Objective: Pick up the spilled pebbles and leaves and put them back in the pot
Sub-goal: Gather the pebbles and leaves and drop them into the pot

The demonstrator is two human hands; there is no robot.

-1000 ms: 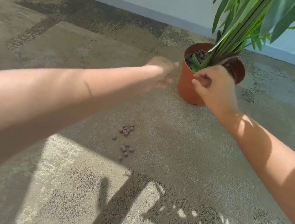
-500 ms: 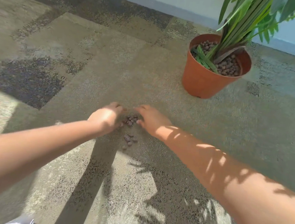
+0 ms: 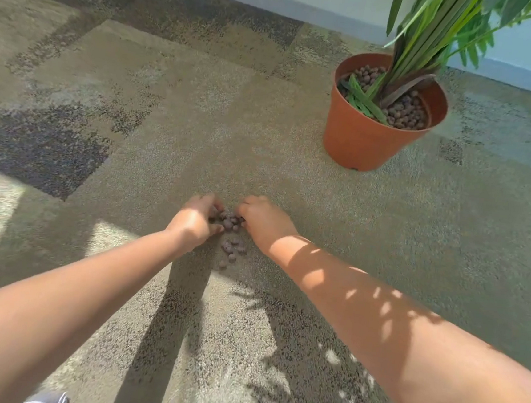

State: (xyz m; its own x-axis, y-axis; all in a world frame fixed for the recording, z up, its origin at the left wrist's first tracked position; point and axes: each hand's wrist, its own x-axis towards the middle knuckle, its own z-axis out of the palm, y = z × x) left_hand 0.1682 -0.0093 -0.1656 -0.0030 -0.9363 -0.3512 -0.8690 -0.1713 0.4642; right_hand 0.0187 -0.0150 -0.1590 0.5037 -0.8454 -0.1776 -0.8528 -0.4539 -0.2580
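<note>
Brownish pebbles [image 3: 229,222] lie in a small heap on the carpet [image 3: 177,97], with a few more [image 3: 232,251] scattered just nearer. The left hand [image 3: 193,219] and right hand [image 3: 264,222] close in on the heap from either side, fingers curled and touching the stones; whether either has pebbles firmly gripped is hard to tell. The terracotta pot [image 3: 359,139], holding pebbles, loose leaves [image 3: 361,100] and a green plant [image 3: 432,39], stands far right, well apart.
</note>
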